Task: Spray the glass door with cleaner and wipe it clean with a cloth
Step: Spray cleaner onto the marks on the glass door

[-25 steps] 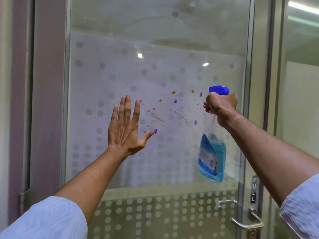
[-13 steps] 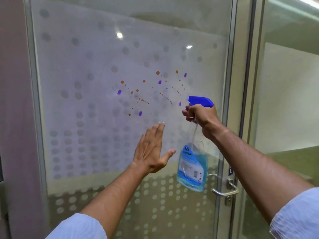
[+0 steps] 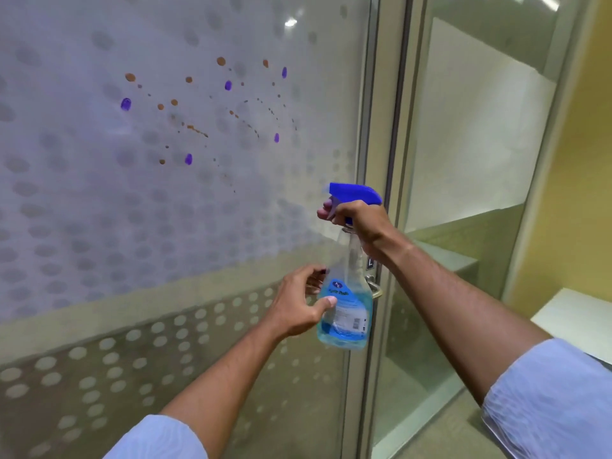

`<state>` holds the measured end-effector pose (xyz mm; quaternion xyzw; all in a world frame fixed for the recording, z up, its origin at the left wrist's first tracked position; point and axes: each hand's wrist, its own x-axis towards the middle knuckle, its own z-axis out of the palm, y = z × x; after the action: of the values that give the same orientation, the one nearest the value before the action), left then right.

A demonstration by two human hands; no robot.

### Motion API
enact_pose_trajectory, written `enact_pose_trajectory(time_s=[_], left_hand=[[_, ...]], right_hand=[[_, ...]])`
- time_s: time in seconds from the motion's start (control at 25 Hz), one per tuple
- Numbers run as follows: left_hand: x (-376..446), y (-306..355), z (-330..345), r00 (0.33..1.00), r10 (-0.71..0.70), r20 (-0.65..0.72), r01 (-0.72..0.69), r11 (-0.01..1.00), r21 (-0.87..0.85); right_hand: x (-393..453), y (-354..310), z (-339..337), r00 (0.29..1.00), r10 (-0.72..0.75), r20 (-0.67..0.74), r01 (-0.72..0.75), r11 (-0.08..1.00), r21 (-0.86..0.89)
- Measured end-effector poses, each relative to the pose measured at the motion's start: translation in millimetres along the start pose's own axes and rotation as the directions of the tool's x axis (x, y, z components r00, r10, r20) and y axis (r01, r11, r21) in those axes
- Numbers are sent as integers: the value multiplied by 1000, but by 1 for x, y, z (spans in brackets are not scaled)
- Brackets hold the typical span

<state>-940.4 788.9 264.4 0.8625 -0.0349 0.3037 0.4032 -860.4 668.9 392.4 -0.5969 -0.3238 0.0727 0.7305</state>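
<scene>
I see a yellow painted wall (image 3: 576, 154) far right of my fingers. A white flat ledge (image 3: 576, 323) sits below it. A shiny ceiling light reflection (image 3: 290, 22) glows above.

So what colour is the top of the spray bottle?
Bright blue: the trigger top of the spray bottle, seen in the head view.

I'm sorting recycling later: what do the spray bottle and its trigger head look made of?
The spray bottle looks like clear, glossy plastic: the blue liquid shows through its wall. Its trigger head, gripped by the right hand, appears to be opaque blue plastic with a smooth moulded look. Exact plastic type can't be told.
</scene>
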Motion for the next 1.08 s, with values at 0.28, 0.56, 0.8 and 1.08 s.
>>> enact_pose_trajectory(time_s=[0.28,0.56,0.8,1.08], left_hand=[[13,11,63,987,-66,143,91,980,-179],[48,30,134,971,-76,226,122,972,-200],[86,57,205,965,-69,254,133,961,-244],[132,77,285,958,-51,282,128,957,-261]], right_hand=[[-4,23,-68,1000,-11,9,11,1000,20],[-6,21,-149,998,-45,-34,44,999,-21],[-4,23,-240,999,-36,-24,31,984,-177],[-31,49,-376,989,149,-7,-138,895,-424]])
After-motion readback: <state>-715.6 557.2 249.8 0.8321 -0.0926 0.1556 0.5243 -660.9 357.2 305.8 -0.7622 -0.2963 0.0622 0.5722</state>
